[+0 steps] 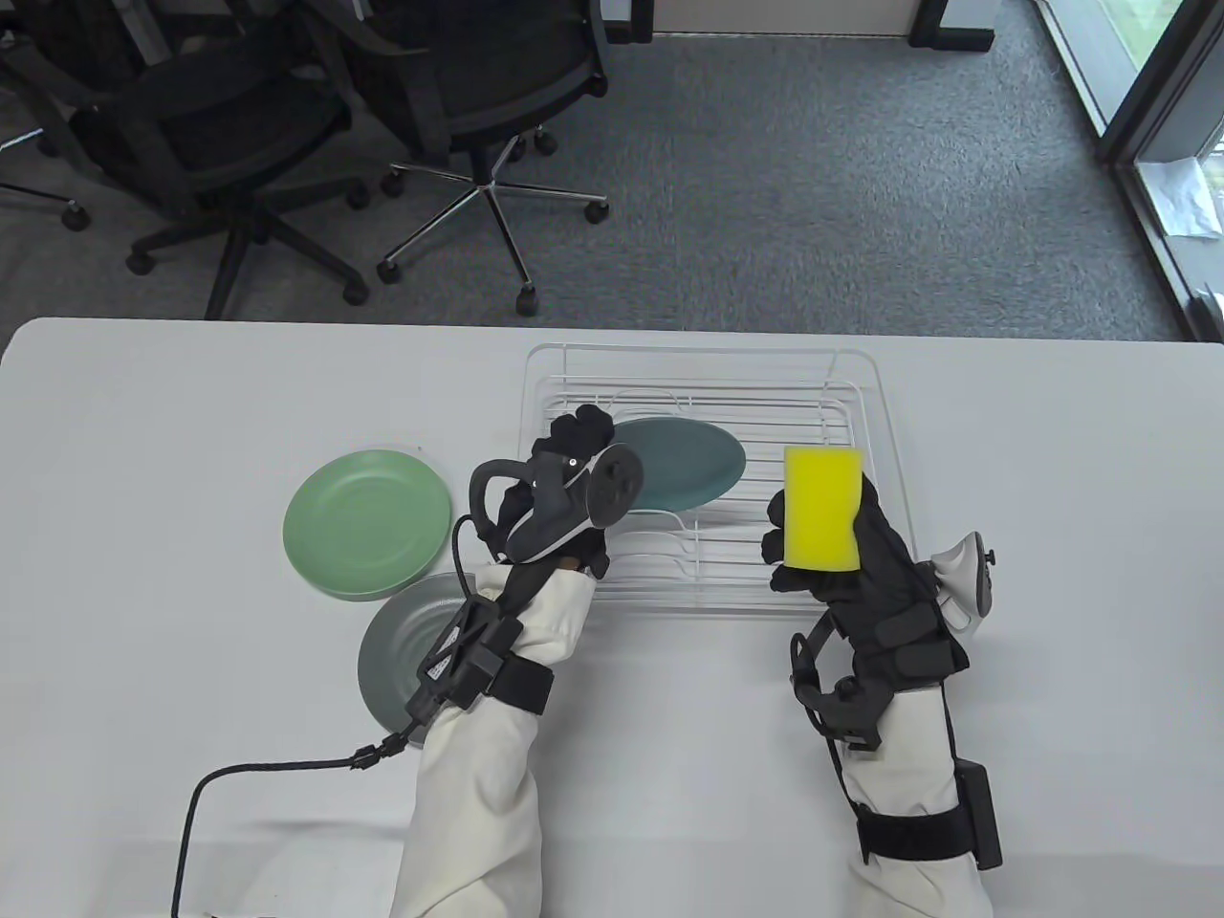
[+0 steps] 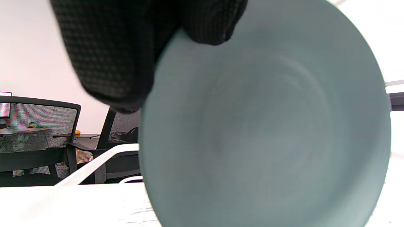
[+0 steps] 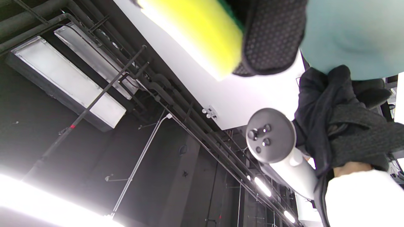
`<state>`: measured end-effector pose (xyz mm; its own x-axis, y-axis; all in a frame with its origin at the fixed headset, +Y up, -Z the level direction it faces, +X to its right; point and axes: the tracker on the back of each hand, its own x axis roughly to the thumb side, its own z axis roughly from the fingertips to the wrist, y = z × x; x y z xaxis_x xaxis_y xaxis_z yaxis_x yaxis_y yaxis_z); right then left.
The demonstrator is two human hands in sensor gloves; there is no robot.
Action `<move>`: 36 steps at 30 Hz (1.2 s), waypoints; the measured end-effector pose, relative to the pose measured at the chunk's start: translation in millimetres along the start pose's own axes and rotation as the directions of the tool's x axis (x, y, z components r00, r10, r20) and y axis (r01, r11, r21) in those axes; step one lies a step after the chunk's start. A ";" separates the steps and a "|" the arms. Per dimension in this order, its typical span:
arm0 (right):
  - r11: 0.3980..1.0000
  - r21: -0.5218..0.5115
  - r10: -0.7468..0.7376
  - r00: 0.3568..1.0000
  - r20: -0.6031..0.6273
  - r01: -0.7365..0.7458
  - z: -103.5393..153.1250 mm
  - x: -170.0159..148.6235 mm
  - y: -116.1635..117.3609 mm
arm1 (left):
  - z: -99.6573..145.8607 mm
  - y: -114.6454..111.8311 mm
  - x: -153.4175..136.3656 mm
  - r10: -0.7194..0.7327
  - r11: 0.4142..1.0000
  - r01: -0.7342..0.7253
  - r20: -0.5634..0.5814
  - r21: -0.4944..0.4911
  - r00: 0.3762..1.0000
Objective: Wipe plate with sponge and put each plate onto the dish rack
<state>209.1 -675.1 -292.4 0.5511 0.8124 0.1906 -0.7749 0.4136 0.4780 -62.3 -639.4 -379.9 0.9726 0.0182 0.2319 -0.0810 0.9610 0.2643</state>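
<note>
Grey carpet and black office chairs [image 1: 239,134] lie beyond a white table [image 1: 191,402] on which a white wire dish rack [image 1: 708,402] stands. Over the rack's near-left part, the left hand [image 1: 564,469] holds a round teal plate [image 1: 684,464] by its rim, tilted above the wires; the left wrist view shows gloved fingers [image 2: 208,22] curled over the plate's edge [image 2: 265,126], thumb side behind it. Whether the plate touches the rack cannot be told. Just in front of the rack's near-right corner, the right hand [image 1: 841,545] grips a yellow rectangular sponge [image 1: 822,512] upright, thumb against one long side and fingers behind the other. Left of the rack, a light green round plate [image 1: 368,521] lies flat on the table, overlapping a grey round plate [image 1: 406,660] nearer the person, partly hidden under the left white sleeve [image 1: 478,765].
</note>
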 end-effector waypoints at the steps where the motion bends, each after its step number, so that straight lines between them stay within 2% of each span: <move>1: 1.000 0.001 0.000 1.000 -0.001 0.000 0.0 -0.1 -0.2 | -1.2 -1.4 1.0 -0.007 1.000 0.007 -0.004 -0.009 1.000; 9: 1.000 0.004 -0.017 1.000 -0.017 0.017 -1.1 -4.9 -0.2 | -8.1 -13.5 10.2 -0.106 0.990 0.106 0.007 -0.098 0.994; 14: 1.000 0.004 -0.014 1.000 -0.019 0.014 -1.3 -5.8 -0.5 | -9.8 -19.4 9.6 -0.092 0.986 0.088 -0.020 -0.143 0.996; 18: 1.000 -0.002 -0.015 1.000 -0.018 0.015 -1.1 -5.9 -1.0 | -4.9 -16.9 -1.3 -0.017 0.988 0.010 -0.045 -0.157 0.999; 20: 1.000 -0.005 -0.014 1.000 -0.021 0.014 -0.9 -6.2 -0.7 | 2.4 -10.5 -8.0 -0.006 0.995 0.004 -0.030 -0.095 1.000; 24: 1.000 -0.005 -0.012 0.999 -0.031 0.012 -0.8 -8.2 -0.1 | 20.0 6.4 -24.1 0.072 0.997 -0.072 -0.011 -0.034 0.997; 29: 1.000 -0.004 -0.006 0.999 -0.038 0.006 -0.7 -9.3 0.1 | 50.6 19.7 -57.8 0.198 0.980 -0.199 -0.035 -0.025 0.980; 36: 1.000 -0.009 -0.009 0.999 -0.051 0.009 -0.1 -12.3 1.0 | 89.8 7.9 -111.9 0.190 0.980 -0.196 -0.126 -0.037 0.974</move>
<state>201.5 -684.6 -294.4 0.5418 0.8285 0.1417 -0.7726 0.4244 0.4722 -191.3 -658.6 -319.7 0.9590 0.2352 0.1579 -0.2620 0.9484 0.1787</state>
